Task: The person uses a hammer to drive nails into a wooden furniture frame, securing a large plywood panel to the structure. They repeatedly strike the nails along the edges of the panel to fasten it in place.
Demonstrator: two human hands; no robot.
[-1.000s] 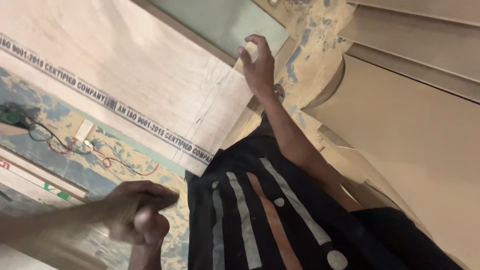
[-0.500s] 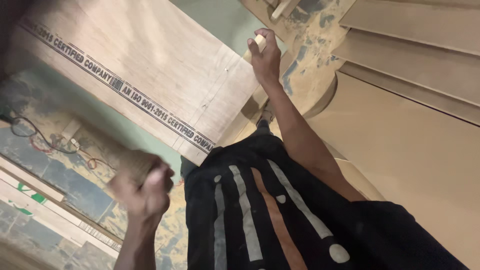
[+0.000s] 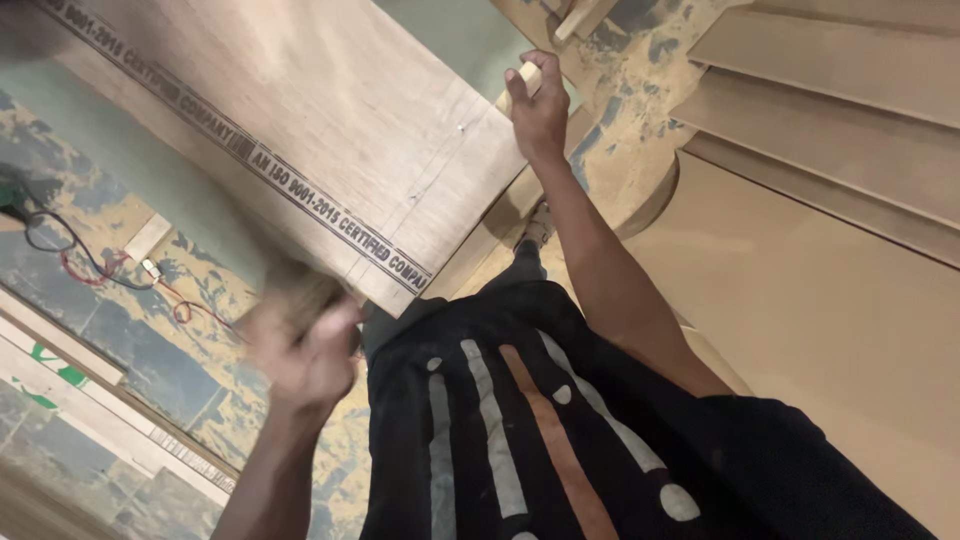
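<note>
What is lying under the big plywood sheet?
Past the edges of the plywood sheet, a dusty green floor and stacked brown boards show. What lies directly beneath it is covered, so I cannot tell.

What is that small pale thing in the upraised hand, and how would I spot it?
Start at the big plywood sheet with a dark printed band. At its far right corner the right hand grips a short wooden piece, paler than every board around it.

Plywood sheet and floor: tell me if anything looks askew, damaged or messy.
The plywood sheet lies slanted across the view, one corner near the left hand; no damage shows. The floor is patchy and dust-strewn, with loose red and black wires trailing on it. The right hand grips a pale wooden piece.
</note>
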